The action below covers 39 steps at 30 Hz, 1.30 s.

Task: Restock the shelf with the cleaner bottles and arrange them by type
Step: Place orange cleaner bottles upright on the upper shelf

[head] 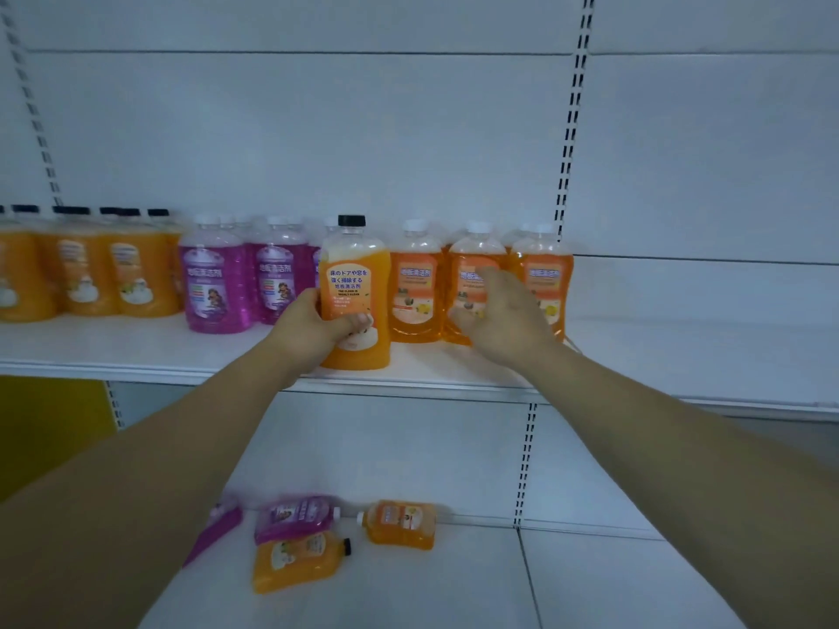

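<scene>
My left hand [318, 326] grips a black-capped orange cleaner bottle [356, 283] standing upright near the front edge of the white shelf [454, 370]. My right hand [501, 313] is open with fingers spread, just in front of the white-capped orange bottles [415, 283], touching none that I can tell. Purple white-capped bottles [218, 283] stand left of the held bottle. More black-capped orange bottles [140, 274] fill the shelf's far left. On the lower shelf lie a purple bottle [295, 515], a black-capped orange bottle [295, 560] and a white-capped orange bottle [402, 524].
The upper shelf stretches bare to the right [703, 351] of the white-capped orange group. Slotted uprights [572, 120] run down the white back panel. Another purple bottle [218, 528] lies half hidden under my left forearm. A yellow panel [50, 429] sits at the lower left.
</scene>
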Tool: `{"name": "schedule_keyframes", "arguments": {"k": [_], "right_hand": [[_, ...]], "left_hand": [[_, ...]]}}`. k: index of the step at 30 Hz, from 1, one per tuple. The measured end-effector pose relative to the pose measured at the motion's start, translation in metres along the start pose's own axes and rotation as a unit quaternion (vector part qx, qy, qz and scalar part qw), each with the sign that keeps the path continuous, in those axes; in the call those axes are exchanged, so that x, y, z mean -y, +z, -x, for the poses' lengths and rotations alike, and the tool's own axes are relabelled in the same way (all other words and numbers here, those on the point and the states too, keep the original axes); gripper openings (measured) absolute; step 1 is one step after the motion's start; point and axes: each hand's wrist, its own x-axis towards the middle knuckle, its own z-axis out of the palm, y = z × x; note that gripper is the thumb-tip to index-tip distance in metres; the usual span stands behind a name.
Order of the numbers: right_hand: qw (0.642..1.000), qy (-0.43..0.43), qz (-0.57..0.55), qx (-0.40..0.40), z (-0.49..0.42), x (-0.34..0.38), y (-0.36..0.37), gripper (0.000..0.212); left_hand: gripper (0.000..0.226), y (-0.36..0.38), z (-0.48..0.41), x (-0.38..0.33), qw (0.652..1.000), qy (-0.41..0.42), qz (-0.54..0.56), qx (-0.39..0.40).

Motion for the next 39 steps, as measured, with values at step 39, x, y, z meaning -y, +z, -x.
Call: {"name": "schedule_keyframes", "arguments": {"k": [39], "right_hand": [[0.908,-0.125,0.089,0.390,-0.074,0.393,0.290,0.100]], "left_hand": [[0.097,-0.401,-0.093,0.167,0.963,0.094,-0.212,-0.141]]}}
